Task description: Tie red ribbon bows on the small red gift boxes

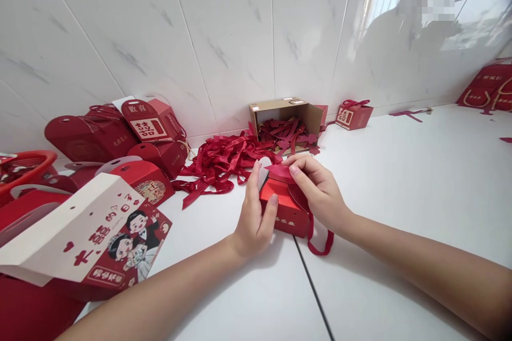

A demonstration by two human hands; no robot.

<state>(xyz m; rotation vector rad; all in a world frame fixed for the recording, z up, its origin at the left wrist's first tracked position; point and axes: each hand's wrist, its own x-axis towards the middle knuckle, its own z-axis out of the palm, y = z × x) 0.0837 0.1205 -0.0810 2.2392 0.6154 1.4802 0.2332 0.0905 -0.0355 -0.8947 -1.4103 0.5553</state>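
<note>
A small red gift box [283, 218] with gold characters on its front stands on the white tiles in front of me. My left hand [258, 218] grips its left side, thumb on the front edge and fingers along the flap. At the top of the box, my right hand [316, 184] pinches a red ribbon [280, 172] between thumb and fingertips. A loop of that ribbon hangs down the right side below my right hand. Behind the box, a heap of loose red ribbons [224, 157] spreads across the tiles. The box's far side is hidden.
An open cardboard box [288, 104] on its side holds dark red tags. Several red gift boxes [152, 117] crowd the left, with a cream printed box [100, 229] and an orange basket [40, 160]. A small tied box [356, 115] stands by the tiled wall [224, 37].
</note>
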